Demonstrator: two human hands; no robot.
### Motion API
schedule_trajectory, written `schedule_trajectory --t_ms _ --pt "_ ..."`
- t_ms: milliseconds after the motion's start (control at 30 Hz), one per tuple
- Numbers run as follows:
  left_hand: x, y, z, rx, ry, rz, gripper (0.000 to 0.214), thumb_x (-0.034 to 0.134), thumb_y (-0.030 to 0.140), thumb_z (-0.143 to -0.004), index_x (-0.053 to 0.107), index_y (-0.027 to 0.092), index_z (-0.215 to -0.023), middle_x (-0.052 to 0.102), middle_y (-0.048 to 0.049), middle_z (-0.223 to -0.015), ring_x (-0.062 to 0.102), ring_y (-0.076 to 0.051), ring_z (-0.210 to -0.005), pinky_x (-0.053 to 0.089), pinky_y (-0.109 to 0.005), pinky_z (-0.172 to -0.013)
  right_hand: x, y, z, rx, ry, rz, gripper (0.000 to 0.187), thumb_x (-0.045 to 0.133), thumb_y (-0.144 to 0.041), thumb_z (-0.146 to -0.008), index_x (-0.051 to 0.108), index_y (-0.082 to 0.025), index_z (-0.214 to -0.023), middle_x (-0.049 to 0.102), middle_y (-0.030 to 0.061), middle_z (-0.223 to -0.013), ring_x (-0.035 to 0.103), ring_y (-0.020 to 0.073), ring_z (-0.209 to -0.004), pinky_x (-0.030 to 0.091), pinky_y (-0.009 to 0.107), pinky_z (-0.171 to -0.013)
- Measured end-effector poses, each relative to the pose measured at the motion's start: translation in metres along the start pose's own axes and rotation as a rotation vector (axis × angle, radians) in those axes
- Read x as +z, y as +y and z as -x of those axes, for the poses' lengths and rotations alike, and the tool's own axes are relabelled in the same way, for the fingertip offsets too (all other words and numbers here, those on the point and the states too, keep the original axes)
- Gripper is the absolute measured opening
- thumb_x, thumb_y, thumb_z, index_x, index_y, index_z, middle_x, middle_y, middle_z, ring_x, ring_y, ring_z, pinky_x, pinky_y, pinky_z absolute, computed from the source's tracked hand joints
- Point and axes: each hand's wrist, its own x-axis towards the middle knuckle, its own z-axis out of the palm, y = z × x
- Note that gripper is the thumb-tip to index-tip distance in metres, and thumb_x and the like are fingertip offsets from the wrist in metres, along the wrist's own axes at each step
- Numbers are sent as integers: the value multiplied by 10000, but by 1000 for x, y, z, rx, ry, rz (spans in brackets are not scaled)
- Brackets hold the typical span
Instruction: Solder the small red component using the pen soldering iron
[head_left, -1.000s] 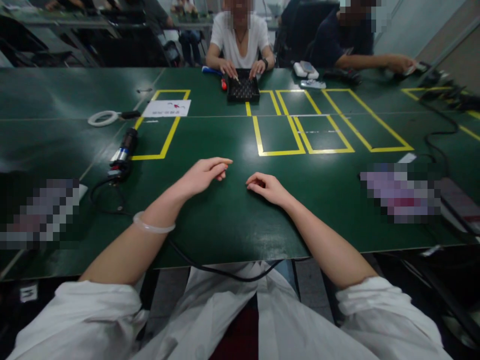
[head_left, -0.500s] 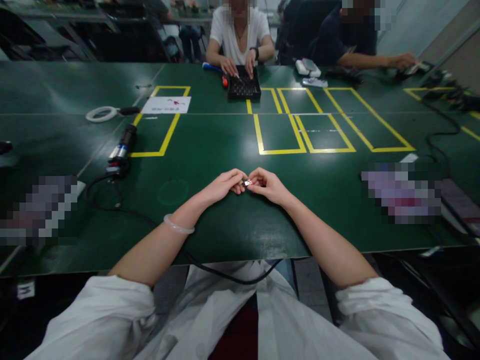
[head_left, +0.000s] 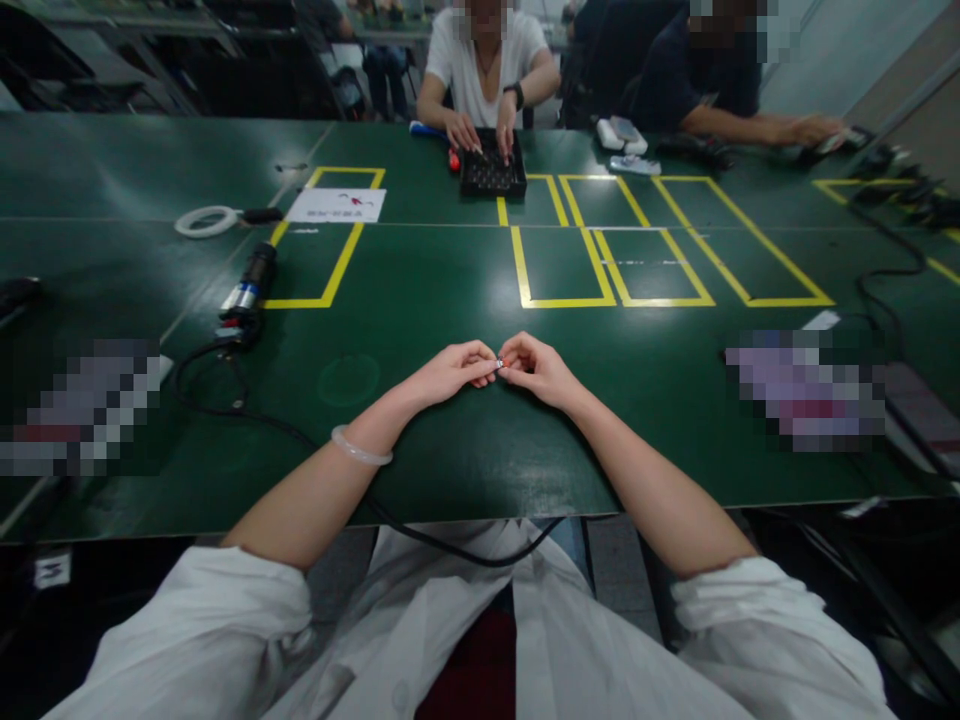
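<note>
Close to the table's near side, my left hand (head_left: 463, 368) and my right hand (head_left: 536, 368) meet fingertip to fingertip. Between them is a small metallic piece (head_left: 500, 364) with a bit of orange-red at its right side. Fingers of both hands are pinched around it, and they hide most of it, so its kind cannot be made out. Green tabletop (head_left: 480, 450) lies beneath my hands. A pale bangle (head_left: 361, 447) circles my left forearm.
Yellow tape outlines (head_left: 566, 302) mark the table ahead. At left are a black cylindrical tool (head_left: 253, 280) with a cable, a white coiled cord (head_left: 206, 221) and a paper sheet (head_left: 337, 205). Across the table, a person's hands work in a black tray (head_left: 491, 185).
The small piece has turned and is more covered by my fingers, with less bright metal showing. My left fingertips have shifted slightly right, closer to my right hand.
</note>
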Motion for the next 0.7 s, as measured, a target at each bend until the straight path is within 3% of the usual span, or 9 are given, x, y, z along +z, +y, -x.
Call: schedule_trajectory --t_ms 267,700 --pt "0 1 3 20 -12 -1 359 714 412 -823 592 112 -979 654 -50 -819 599 -127 -729 476 -274 -710 0 0 -1 34 8 -47 385 691 -540 -838 569 -191 -946 649 9 -789 607 127 -683 497 274 -653" --pt "0 -5 0 31 24 65 338 731 351 -808 573 116 -993 636 -29 -801 605 -115 -726 494 -262 -700 -2 -2 -1 -9 -1 60 311 706 -447 -825 586 -191 -953 594 -13 -790 502 105 -635 411 252 -601"
